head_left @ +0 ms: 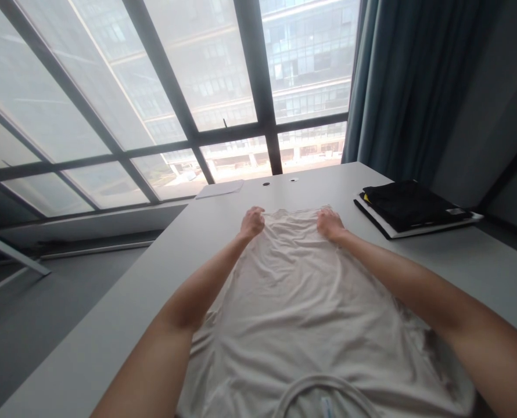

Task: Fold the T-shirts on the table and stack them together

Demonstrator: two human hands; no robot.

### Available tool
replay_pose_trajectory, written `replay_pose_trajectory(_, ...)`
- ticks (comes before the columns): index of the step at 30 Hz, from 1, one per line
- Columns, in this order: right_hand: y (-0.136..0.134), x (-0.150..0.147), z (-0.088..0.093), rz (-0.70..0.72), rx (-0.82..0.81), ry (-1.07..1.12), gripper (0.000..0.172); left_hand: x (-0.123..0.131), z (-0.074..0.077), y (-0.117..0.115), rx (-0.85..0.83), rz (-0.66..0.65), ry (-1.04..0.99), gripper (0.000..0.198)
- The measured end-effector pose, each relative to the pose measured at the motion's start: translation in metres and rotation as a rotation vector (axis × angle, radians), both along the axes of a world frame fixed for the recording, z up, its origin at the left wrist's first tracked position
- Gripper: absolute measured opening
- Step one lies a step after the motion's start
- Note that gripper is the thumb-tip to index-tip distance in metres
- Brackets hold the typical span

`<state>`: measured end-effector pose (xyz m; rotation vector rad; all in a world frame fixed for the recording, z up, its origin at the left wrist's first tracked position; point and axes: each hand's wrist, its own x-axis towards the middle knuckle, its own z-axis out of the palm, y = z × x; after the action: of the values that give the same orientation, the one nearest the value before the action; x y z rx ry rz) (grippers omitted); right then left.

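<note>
A light beige T-shirt [297,307] lies spread on the white table, its round collar and inner label toward me and its hem at the far end. Wrinkles run across the cloth. My left hand [253,222] is closed on the hem's left corner. At the right corner, my right hand [329,222] grips the same hem with bent fingers. Both arms stretch forward along the shirt's sides. The sleeves are partly hidden under my arms and look bunched.
On the white table [154,313], a stack of folded dark clothes [415,203] sits at the right. White paper [219,189] lies at the far left edge, near two round cable holes. Beyond are large windows [215,64] and a blue-grey curtain [398,87].
</note>
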<state>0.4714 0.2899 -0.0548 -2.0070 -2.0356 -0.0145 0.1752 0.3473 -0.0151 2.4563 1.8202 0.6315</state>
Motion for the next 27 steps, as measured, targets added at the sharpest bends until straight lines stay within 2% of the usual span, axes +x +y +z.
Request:
replay_pose_trajectory(2,-0.005,-0.010,-0.003,-0.016,0.022,0.011,0.044,0.006,-0.021,-0.012,-0.046,-0.072,0.039,0.041)
replay_pose_trajectory(4,-0.008,-0.016,-0.007,-0.031,-0.017,0.027,0.048,0.008,-0.036,-0.021,-0.091,-0.096,0.075,0.050)
replay_pose_trajectory(7,-0.005,-0.013,-0.011,-0.069,-0.106,0.045,0.058,0.009,-0.045,-0.024,-0.159,-0.057,0.132,0.063)
replay_pose_trajectory(10,0.006,-0.004,-0.011,-0.129,-0.139,0.063,0.065,0.013,-0.043,-0.018,-0.205,0.025,0.160,0.072)
replay_pose_trajectory(13,0.012,-0.002,-0.007,-0.133,-0.109,0.073,0.066,0.023,-0.039,-0.013,-0.161,0.062,0.145,0.075)
replay_pose_trajectory(15,0.010,-0.004,-0.007,-0.108,-0.001,0.060,0.062,0.026,-0.038,-0.014,-0.074,-0.033,0.142,0.067)
replay_pose_trajectory(17,0.001,-0.007,-0.008,-0.054,0.130,0.037,0.057,0.024,-0.039,-0.018,-0.018,-0.213,0.169,0.060)
replay_pose_trajectory(19,-0.013,-0.007,-0.011,0.026,0.192,0.017,0.055,0.017,-0.041,-0.028,-0.037,-0.373,0.214,0.058)
replay_pose_trajectory(21,-0.030,-0.007,-0.014,0.109,0.156,0.003,0.054,0.007,-0.041,-0.044,-0.107,-0.453,0.249,0.059)
replay_pose_trajectory(23,-0.048,-0.007,-0.013,0.178,0.068,-0.009,0.053,-0.002,-0.040,-0.063,-0.177,-0.479,0.265,0.062)
replay_pose_trajectory(25,-0.063,-0.007,-0.007,0.224,-0.004,-0.007,0.049,-0.009,-0.036,-0.079,-0.218,-0.497,0.262,0.064)
replay_pose_trajectory(27,-0.070,-0.006,0.004,0.198,-0.046,0.015,0.044,-0.013,-0.028,-0.088,-0.226,-0.517,0.237,0.059)
